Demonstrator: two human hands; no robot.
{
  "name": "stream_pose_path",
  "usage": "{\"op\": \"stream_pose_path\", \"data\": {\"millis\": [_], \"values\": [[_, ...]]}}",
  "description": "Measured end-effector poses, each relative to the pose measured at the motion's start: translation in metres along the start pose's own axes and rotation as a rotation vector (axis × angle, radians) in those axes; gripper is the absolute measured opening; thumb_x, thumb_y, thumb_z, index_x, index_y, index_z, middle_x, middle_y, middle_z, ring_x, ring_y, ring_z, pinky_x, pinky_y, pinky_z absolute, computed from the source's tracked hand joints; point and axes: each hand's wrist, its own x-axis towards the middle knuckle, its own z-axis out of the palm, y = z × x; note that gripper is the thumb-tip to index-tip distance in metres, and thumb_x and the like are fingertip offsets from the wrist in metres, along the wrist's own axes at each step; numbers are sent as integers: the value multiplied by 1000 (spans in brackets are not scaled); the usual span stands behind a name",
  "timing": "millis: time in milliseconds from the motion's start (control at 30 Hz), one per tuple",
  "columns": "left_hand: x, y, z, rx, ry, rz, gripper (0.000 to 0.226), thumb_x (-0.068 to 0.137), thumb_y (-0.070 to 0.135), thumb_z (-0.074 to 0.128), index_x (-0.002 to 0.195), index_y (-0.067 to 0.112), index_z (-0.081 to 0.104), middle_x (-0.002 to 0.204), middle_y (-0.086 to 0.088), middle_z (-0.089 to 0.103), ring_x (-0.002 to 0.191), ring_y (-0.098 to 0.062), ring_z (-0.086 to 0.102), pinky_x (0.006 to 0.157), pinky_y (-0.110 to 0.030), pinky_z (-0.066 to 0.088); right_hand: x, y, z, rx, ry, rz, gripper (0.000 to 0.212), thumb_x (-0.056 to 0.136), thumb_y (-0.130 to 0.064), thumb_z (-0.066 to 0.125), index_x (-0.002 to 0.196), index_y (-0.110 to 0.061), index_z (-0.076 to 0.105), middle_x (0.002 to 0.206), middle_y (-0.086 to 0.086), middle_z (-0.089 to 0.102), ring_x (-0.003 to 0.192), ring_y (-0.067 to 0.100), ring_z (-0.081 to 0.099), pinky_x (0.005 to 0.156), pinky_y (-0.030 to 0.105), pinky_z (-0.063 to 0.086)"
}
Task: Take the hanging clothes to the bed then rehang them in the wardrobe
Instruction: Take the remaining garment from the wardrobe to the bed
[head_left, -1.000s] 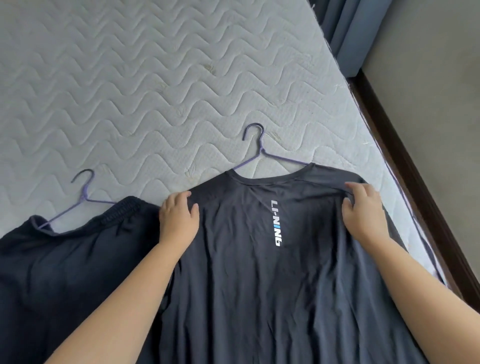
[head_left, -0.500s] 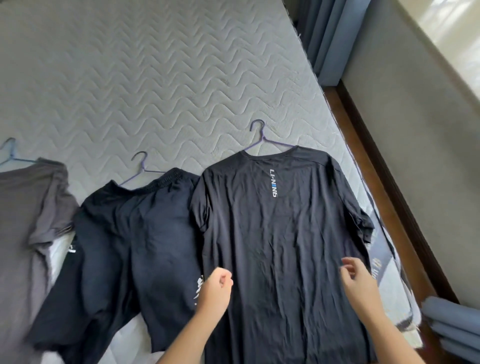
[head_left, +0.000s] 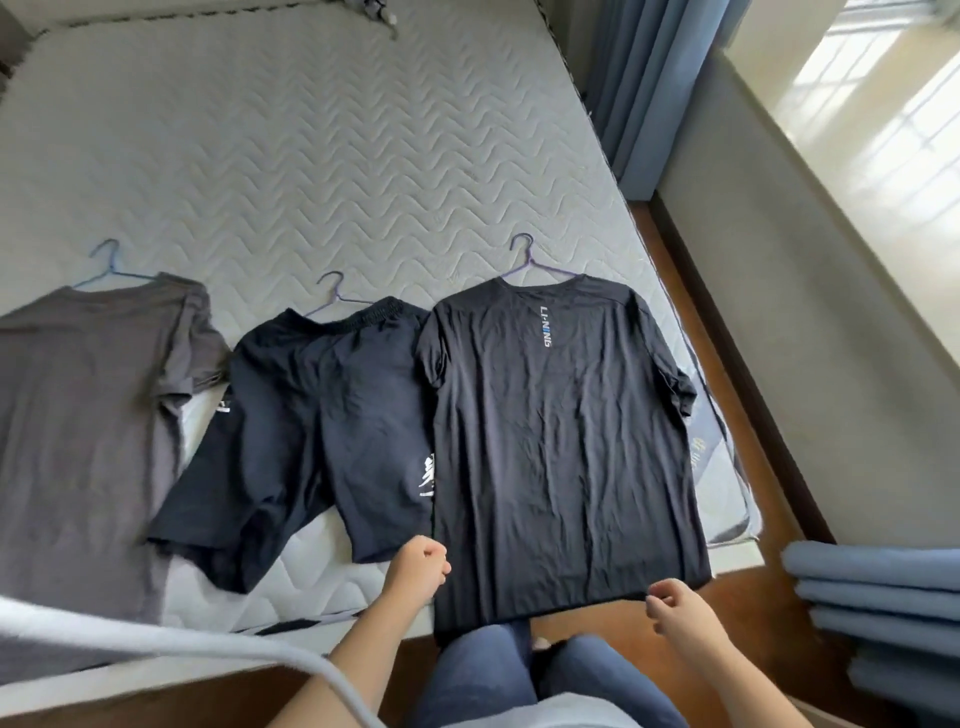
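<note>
A black T-shirt with white lettering (head_left: 561, 441) lies flat on the bed, on a purple hanger (head_left: 524, 260), its hem hanging over the near edge. Black shorts (head_left: 311, 426) on a second purple hanger (head_left: 332, 291) lie to its left. A grey T-shirt (head_left: 83, 426) on a blue hanger (head_left: 109, 265) lies at the far left. My left hand (head_left: 418, 569) is curled into a fist at the shirt's lower left edge. My right hand (head_left: 675, 605) is curled just below the hem's right corner. I see no cloth in either hand.
The quilted white mattress (head_left: 337, 171) stretches away behind the clothes. A dark wooden bed frame (head_left: 727, 364) runs along the right, beside a grey wall and blue curtains (head_left: 639, 78). Folded blue cloth (head_left: 883, 597) is stacked at the lower right. My legs are below the hem.
My hands left the shirt's shoulders and slid down its length to the hem. The view pulled back, bringing the shorts and the grey T-shirt into sight.
</note>
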Motion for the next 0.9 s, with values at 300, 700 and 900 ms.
{"op": "stream_pose_path", "data": {"millis": [300, 700, 900], "values": [[-93, -98, 8, -326, 226, -118, 13, 92, 13, 46, 86, 12, 57, 71, -2, 62, 61, -15, 55, 50, -21, 39, -30, 20, -6, -159, -161, -127, 7, 89, -5, 46, 88, -6, 53, 72, 7, 57, 57, 17, 51, 49, 21, 40], [-175, -250, -22, -753, 435, -330, 23, 93, 4, 43, 73, 13, 50, 65, -6, 56, 47, -12, 53, 29, -7, 30, -97, -36, 104, -472, -312, -396, 25, 82, -2, 46, 62, -12, 55, 62, 9, 58, 57, 24, 52, 57, 33, 44], [-203, -357, -67, -982, 479, -358, 23, 94, 5, 42, 73, 14, 48, 64, -4, 54, 54, -14, 48, 40, -16, 33, -158, -91, 228, -684, -394, -516, 29, 82, -1, 46, 56, -11, 50, 53, 8, 52, 46, 22, 47, 48, 24, 37]]}}
